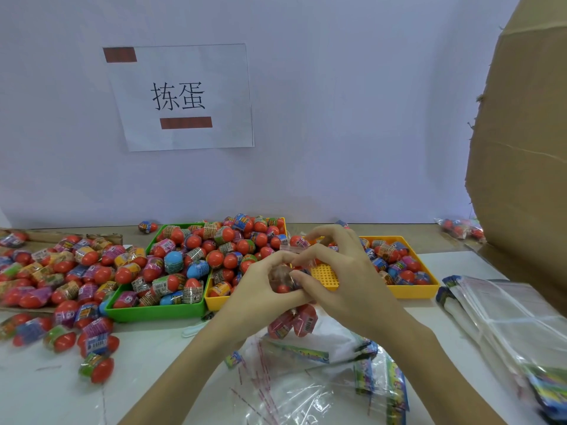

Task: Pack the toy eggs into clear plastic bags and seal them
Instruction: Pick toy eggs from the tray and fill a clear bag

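your left hand [260, 280] and right hand [334, 271] both pinch the clear bag [283, 276] of toy eggs [294, 323]. it hangs above loose bags [294, 384].

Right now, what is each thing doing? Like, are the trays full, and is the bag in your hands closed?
Green tray: heaped full of toy eggs.
Yellow tray: part full, bare floor showing.
Held bag: eggs inside, top pinched, seal not clear.
Left hand: pinches the bag top.
Right hand: pinches the bag top.
Spare bags: empty, flat on table.
Paper sign: stuck on wall.
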Tool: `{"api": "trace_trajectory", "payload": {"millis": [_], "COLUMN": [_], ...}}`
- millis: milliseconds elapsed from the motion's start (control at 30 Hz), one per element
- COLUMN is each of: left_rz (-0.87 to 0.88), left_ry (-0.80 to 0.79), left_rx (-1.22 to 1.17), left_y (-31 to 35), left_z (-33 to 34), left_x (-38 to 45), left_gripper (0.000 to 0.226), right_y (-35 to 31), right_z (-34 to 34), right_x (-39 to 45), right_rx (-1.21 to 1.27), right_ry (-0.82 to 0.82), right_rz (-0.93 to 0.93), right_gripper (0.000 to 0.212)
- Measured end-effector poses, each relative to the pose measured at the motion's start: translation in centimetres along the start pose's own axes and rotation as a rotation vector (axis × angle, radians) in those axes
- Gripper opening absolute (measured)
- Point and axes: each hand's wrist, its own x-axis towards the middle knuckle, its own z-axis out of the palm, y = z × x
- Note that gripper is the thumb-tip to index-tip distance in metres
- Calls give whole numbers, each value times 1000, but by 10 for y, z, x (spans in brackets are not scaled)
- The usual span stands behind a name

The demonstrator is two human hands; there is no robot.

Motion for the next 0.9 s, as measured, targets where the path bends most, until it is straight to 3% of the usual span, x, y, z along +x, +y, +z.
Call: {"api": "trace_trajectory", "payload": {"millis": [233,500,633,900], "left_rz": [-18,22,16,4], "left_ry": [-10,1,18,99], "left_rx": [-47,81,122,141], "left_y": [0,0,-2,0], "left_z": [-2,-4,-4,-9], "left_x": [0,0,1,1], "left_gripper": [36,36,32,40], "right_y": [1,-1,1,12], "right_z": [-2,-11,-8,-11], "right_x": [1,2,2,1], "right_rx": [111,294,182,-88], "right_ry": [-38,-143,-118,-147], "right_rz": [87,101,67,-12], "right_gripper": [14,14,10,29]}}
